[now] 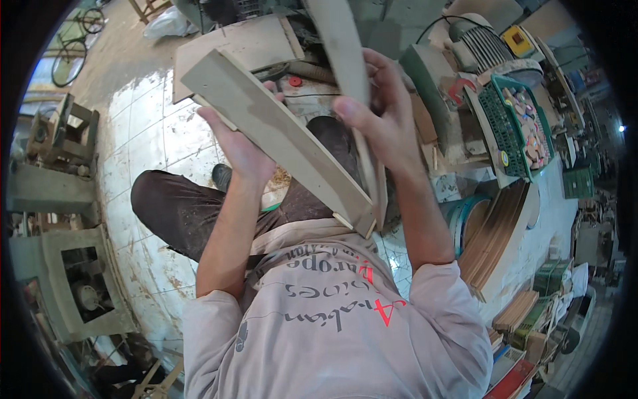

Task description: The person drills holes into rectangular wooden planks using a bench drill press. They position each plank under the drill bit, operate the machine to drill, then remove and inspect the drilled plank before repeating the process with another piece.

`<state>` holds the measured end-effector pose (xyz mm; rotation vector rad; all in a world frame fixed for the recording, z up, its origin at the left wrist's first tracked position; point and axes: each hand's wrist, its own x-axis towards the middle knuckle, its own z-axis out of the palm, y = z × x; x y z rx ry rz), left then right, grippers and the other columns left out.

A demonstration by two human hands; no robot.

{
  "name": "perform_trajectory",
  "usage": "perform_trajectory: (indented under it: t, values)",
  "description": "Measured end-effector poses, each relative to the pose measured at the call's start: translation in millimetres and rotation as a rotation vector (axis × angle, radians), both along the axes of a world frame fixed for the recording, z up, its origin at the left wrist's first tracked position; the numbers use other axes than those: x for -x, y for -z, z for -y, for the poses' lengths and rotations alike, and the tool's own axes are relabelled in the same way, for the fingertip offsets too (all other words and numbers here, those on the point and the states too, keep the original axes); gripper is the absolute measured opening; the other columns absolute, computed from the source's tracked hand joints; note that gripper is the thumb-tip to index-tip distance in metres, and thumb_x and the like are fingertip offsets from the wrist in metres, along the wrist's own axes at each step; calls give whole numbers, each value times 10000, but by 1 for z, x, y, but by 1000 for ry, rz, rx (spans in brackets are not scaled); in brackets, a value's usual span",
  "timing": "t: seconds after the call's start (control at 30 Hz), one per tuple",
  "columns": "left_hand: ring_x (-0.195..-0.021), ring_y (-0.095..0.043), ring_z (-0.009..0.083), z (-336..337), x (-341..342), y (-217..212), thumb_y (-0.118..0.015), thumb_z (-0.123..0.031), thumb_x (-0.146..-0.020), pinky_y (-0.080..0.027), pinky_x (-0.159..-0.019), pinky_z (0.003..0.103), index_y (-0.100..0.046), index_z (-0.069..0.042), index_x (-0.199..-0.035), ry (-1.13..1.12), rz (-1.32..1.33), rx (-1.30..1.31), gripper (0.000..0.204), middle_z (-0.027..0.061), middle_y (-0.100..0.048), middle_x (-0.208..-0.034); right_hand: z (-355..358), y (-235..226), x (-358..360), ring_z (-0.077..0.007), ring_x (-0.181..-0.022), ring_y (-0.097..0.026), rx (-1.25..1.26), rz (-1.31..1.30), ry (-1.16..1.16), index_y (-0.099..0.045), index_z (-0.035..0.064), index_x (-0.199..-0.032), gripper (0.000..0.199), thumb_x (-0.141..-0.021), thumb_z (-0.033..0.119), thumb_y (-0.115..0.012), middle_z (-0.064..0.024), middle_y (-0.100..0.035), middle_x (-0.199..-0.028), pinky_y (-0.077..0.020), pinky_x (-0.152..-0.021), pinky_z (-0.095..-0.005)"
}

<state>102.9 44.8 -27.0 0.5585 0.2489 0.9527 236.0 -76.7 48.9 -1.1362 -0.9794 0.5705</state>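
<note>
A long pale wooden board [266,120] with narrow strips along its edges slants across my lap. My left hand [244,149] is wrapped round it from below, thumb at the near-left edge and fingertips showing past the far edge. A second long board [342,56], slightly blurred, stands steeply to the right. My right hand [392,120] grips it at the right side, thumb toward the first board, the other fingers partly hidden. The lower ends of both boards come together near my waist; whether they are joined I cannot tell.
A flat wooden panel [239,50] lies ahead, near a small red disc [295,81]. At the right stand a machine with a motor [488,50] and a green crate [508,126] of small pieces. Stacked brown strips [495,233] lie below. Tiled floor [143,133] stretches left.
</note>
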Motion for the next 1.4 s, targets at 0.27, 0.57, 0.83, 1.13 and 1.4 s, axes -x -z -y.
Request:
perform_trajectory:
  t: [0.27, 0.57, 0.83, 1.13, 1.4]
  values:
    - [-1163, -494, 269, 10, -9, -14, -222, -759, -873, -431, -988, 410, -354, -97, -1398, -58, -7, 3, 855, 121, -494, -1275, -40, 43, 8, -242, -1011, -500, -22, 264, 171, -514, -32, -1266, 819, -640, 365, -862, -143, -479, -1083, -439, -889, -357]
    - [-1168, -508, 250, 25, -15, -32, -214, -732, -894, -444, -985, 400, -329, -86, -1405, -21, -64, -85, 832, 116, -497, -1269, -44, 45, 33, -196, -1036, -479, 104, 367, 220, -558, 18, -1253, 704, -681, 320, -837, -79, -498, -1005, -412, -912, -328]
    - [-1023, -580, 224, 19, -24, -22, -286, -697, -911, -511, -860, 401, -429, -56, -1284, -99, -78, -72, 756, 105, -565, -1137, -53, 60, 33, -255, -1052, -498, 114, 280, 193, -552, -20, -1230, 741, -648, 326, -854, -146, -465, -1079, -458, -894, -367]
    - [-951, -587, 209, 25, -22, -35, -296, -690, -916, -511, -815, 377, -475, -62, -1231, -22, -74, -28, 725, 93, -584, -1044, -55, 69, 31, -151, -958, -511, 62, 348, 221, -565, 56, -1263, 658, -704, 274, -836, -64, -479, -1019, -461, -817, -289]
    - [-1050, -563, 228, 23, -23, -33, -273, -670, -931, -467, -920, 384, -469, -58, -1268, -4, -100, -26, 726, 96, -568, -1147, -51, 67, 36, -206, -1011, -528, 73, 366, 235, -547, 32, -1277, 664, -698, 205, -823, -109, -509, -1067, -459, -877, -317]
